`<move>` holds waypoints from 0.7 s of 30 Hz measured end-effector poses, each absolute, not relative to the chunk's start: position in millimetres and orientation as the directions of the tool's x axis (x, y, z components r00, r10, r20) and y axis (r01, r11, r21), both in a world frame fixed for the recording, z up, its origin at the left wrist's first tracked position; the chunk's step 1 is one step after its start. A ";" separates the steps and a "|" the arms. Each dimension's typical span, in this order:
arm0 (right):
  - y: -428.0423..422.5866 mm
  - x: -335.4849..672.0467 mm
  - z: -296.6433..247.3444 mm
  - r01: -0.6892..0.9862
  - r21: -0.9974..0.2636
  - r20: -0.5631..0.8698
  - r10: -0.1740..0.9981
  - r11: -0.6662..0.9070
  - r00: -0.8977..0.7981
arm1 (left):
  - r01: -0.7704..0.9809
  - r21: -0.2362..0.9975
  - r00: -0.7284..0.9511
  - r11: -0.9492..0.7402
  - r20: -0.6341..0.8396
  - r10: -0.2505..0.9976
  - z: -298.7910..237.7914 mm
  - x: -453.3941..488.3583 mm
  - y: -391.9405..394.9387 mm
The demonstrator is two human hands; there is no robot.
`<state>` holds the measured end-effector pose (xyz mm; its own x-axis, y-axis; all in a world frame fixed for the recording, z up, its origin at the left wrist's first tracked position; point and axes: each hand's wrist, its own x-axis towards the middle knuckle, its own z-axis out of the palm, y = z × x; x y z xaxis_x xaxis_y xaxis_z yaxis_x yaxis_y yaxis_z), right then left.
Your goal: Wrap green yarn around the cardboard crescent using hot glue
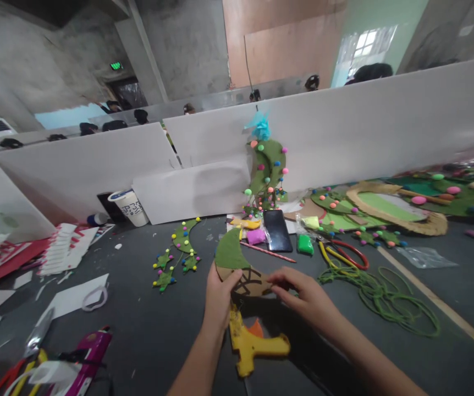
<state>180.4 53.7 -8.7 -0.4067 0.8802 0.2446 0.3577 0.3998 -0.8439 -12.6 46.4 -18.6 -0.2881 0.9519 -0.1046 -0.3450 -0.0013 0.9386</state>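
There is one left hand point(219, 287), one right hand point(305, 291) and one held crescent point(229, 252). The table point(138, 341) bears one glue gun point(257, 346), one phone point(278, 231), one cup point(133, 209), one striped stick point(268, 252) — and, at left, three stars point(164, 280).

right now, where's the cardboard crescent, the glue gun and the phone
Cardboard crescent point(234, 256), head view, green part
Glue gun point(250, 346), head view, yellow body
Phone point(278, 231), head view, dark screen
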 end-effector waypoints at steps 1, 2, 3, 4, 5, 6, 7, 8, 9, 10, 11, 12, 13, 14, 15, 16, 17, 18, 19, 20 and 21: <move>54.3 181.9 -8.5 0.350 -0.853 0.239 0.886 0.387 -0.397 | -0.336 0.942 -0.256 0.017 -0.109 0.961 -18.2 -10.9 44.9; 54.9 183.5 -8.7 0.348 -0.859 0.232 0.892 0.375 -0.388 | -0.324 0.945 -0.226 0.036 -0.114 0.967 -17.5 -9.6 43.8; 55.3 185.0 -9.0 0.351 -0.863 0.224 0.899 0.363 -0.377 | -0.308 0.950 -0.201 0.053 -0.119 0.972 -16.6 -8.6 42.8; 55.7 186.4 -9.1 0.354 -0.868 0.216 0.906 0.349 -0.364 | -0.290 0.955 -0.180 0.067 -0.123 0.976 -15.5 -7.9 42.2; 55.9 187.6 -9.0 0.353 -0.874 0.205 0.913 0.333 -0.352 | -0.270 0.960 -0.165 0.078 -0.126 0.978 -14.5 -7.5 41.7; 55.9 188.4 -8.7 0.348 -0.883 0.191 0.919 0.314 -0.343 | -0.250 0.964 -0.155 0.086 -0.128 0.980 -13.6 -7.1 41.4; 55.9 189.0 -8.2 0.339 -0.894 0.176 0.924 0.294 -0.338 | -0.226 0.969 -0.149 0.099 -0.135 0.980 -13.0 -6.7 41.1; 55.8 189.4 -7.7 0.327 -0.904 0.160 0.927 0.275 -0.338 | -0.203 0.973 -0.142 0.114 -0.144 0.979 -12.5 -6.1 40.8; 55.7 189.7 -7.3 0.318 -0.911 0.146 0.928 0.261 -0.344 | -0.183 0.974 -0.135 0.131 -0.157 0.978 -12.1 -5.3 40.5; 55.7 189.9 -7.0 0.323 -0.910 0.141 0.926 0.261 -0.351 | -0.171 0.974 -0.128 0.148 -0.171 0.977 -11.8 -4.2 40.2; 55.8 190.0 -7.0 0.345 -0.897 0.147 0.923 0.276 -0.355 | -0.167 0.973 -0.120 0.162 -0.183 0.976 -11.5 -3.0 39.9; 56.0 190.2 -7.1 0.385 -0.872 0.163 0.920 0.304 -0.357 | -0.172 0.970 -0.112 0.172 -0.193 0.975 -10.8 -1.7 39.7; 56.2 190.4 -7.5 0.437 -0.834 0.184 0.916 0.337 -0.357 | -0.184 0.967 -0.108 0.177 -0.199 0.974 -9.9 -0.3 39.5; 56.4 190.6 -7.8 0.489 -0.790 0.205 0.912 0.369 -0.356 | -0.198 0.963 -0.107 0.180 -0.204 0.973 -8.6 1.0 39.4; 56.4 190.7 -8.0 0.532 -0.752 0.222 0.909 0.390 -0.353 | -0.216 0.960 -0.109 0.181 -0.208 0.972 -7.1 2.1 39.4; 56.3 190.7 -7.9 0.557 -0.729 0.229 0.909 0.397 -0.347 | -0.234 0.955 -0.112 0.183 -0.214 0.970 -5.4 3.1 39.4; 56.1 190.5 -7.4 0.562 -0.728 0.229 0.912 0.392 -0.340 | -0.250 0.950 -0.115 0.190 -0.224 0.968 -3.7 4.0 39.4; 55.6 190.2 -6.7 0.545 -0.748 0.221 0.916 0.379 -0.333 | -0.262 0.944 -0.116 0.201 -0.237 0.965 -2.2 4.7 39.4; 55.1 189.6 -5.7 0.509 -0.784 0.206 0.922 0.356 -0.328 | -0.271 0.938 -0.109 0.216 -0.253 0.961 -1.0 5.3 39.2; 54.5 188.9 -4.9 0.461 -0.824 0.189 0.927 0.329 -0.324 | -0.276 0.932 -0.097 0.236 -0.271 0.958 -0.2 5.9 38.9; 54.0 188.1 -4.3 0.413 -0.858 0.176 0.930 0.306 -0.322 | -0.276 0.927 -0.080 0.255 -0.287 0.955 0.2 6.7 38.4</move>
<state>188.1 54.0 -4.3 -0.3222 0.9301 0.1762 0.4126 0.3055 -0.8582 6.7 38.4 0.2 -0.0803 0.9545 -0.2871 -0.2761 0.2555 0.9266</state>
